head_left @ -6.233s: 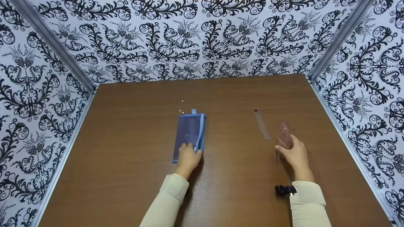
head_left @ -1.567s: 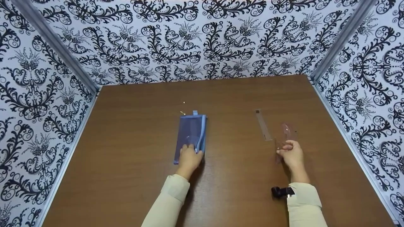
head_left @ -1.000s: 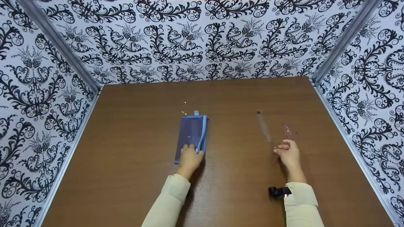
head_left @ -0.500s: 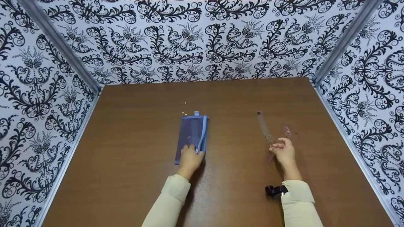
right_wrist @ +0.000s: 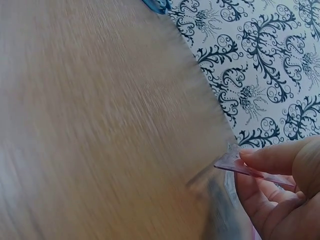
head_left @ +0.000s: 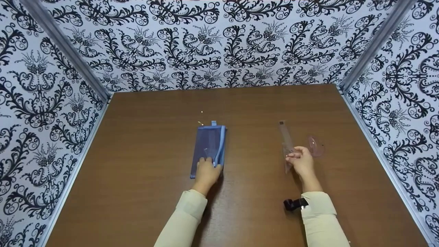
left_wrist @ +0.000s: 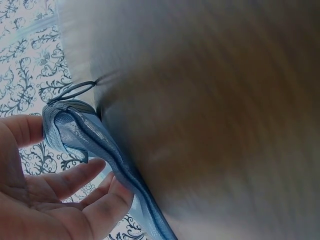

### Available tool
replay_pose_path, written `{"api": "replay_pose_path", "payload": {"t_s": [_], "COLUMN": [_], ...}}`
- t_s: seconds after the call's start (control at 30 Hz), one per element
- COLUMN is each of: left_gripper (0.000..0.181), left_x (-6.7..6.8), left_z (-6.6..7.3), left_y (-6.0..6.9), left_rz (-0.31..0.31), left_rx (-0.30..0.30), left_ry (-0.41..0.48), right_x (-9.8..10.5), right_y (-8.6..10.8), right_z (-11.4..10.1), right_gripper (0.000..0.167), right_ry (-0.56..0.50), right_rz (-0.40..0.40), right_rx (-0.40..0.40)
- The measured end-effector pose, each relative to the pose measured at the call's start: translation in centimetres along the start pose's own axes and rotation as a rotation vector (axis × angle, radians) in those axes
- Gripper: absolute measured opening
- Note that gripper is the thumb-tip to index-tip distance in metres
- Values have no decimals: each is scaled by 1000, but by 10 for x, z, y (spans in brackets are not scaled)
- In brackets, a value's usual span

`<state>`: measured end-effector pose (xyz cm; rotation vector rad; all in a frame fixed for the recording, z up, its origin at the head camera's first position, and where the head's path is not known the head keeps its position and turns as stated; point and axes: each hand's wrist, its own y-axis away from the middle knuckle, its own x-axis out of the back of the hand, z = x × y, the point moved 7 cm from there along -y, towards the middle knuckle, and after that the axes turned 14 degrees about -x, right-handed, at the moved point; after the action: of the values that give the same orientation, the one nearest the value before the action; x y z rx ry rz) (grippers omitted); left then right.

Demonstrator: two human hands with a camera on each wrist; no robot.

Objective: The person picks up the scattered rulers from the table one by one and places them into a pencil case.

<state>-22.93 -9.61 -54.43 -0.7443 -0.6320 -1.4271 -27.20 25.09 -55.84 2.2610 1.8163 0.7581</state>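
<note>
My left hand (head_left: 207, 173) holds the lower right part of a blue mesh zip pouch (head_left: 207, 137) lying on the table. The left wrist view shows the thumb on one side of the pouch's zipped edge (left_wrist: 107, 145) and fingers on the other. Between the thumb and fingers of my right hand (head_left: 302, 163) is a clear pink set square (head_left: 286, 161), overlapping the near end of a transparent ruler (head_left: 284, 132) in the head view. The set square's (right_wrist: 235, 167) thin edge shows in the right wrist view. A pink protractor (head_left: 317, 148) lies right of that hand.
The brown wooden table (head_left: 250, 206) ends at a patterned back wall (head_left: 219, 44), with patterned walls on both sides. Small bright spots of light (head_left: 201, 123) show beyond the pouch. A black wrist camera (head_left: 293, 204) juts from the right sleeve.
My right hand has taken hold of the set square and carried it left, away from the protractor to the ruler's near end. The left hand stays on the pouch.
</note>
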Motion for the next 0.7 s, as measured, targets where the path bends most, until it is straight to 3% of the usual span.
{"api": "replay_pose_path", "payload": {"t_s": [0.33,0.7], "left_gripper": [47,47], "left_x": [-3,-2], "left_z": [-2,-1], "left_y": [-1,0], "left_rz": [-21,-25], "left_rx": [7,6], "left_ry": [15,26], "right_x": [-15,-37], "right_y": [-1,-1], "right_z": [-10,-21], "right_gripper": [53,52], "right_ry": [-11,-28], "right_rz": [-19,-73], "right_rx": [37,22]}}
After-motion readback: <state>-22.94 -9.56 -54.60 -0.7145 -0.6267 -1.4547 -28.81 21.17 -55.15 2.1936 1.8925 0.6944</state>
